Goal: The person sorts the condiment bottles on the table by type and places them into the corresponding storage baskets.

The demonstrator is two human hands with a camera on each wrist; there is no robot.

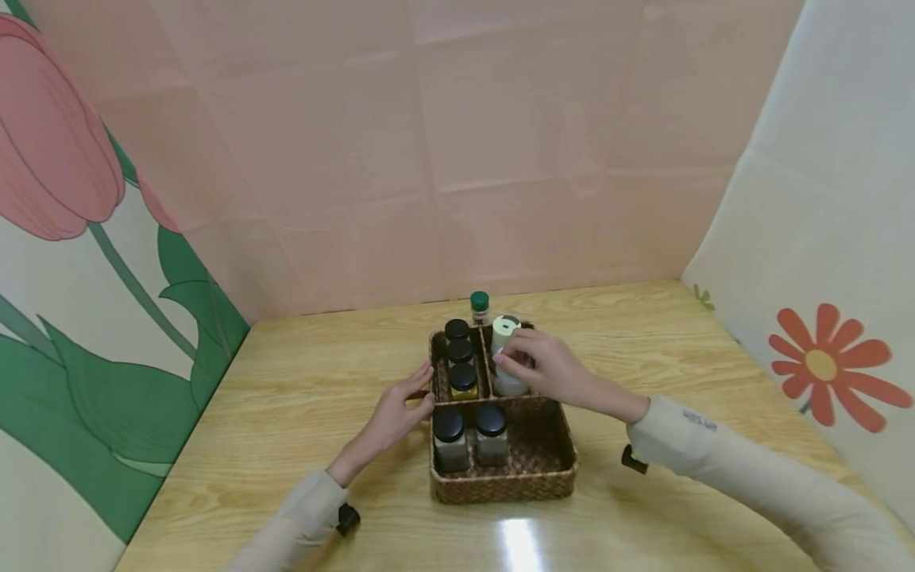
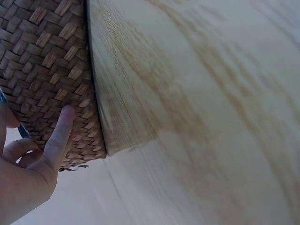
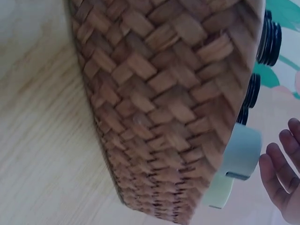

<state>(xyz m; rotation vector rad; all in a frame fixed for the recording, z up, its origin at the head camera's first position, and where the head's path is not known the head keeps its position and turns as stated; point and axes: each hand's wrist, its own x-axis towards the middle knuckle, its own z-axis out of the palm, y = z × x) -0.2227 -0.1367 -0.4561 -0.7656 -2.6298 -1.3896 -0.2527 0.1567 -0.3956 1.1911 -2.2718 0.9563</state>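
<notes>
the right hand's (image 1: pixel 554 367) fingers (image 1: pixel 516 347) are curled round a pale-lidded jar (image 1: pixel 505 338), clamped on its upper body just under the lid, thumb side toward the person. the jar stands upright in the far right compartment of a woven basket (image 1: pixel 550 477), its base down inside the walls. in the right wrist view the pale lid (image 3: pixel 236 161) pokes over the basket's rim (image 3: pixel 164 103) with the fingertips (image 3: pixel 281 187) just beside it.

the left hand's (image 1: pixel 396 417) fingers lie straight and a little apart, their tips touching the basket's left wall from outside; the left wrist view shows one finger (image 2: pixel 61 136) laid flat against the weave (image 2: pixel 47 61), holding nothing.

just past the left fingertips, in the far left compartment, three black-lidded jars (image 1: pixel 461 353) stand in a row. nearer the person than both hands, two more black-lidded jars (image 1: pixel 468 433) stand side by side in the wide front compartment. beyond the right fingers, outside the basket and just behind it, stands a green-capped bottle (image 1: pixel 479 306).

the basket sits on a wooden table (image 1: pixel 300 381), with pink backing behind and flower-printed panels at either side.
</notes>
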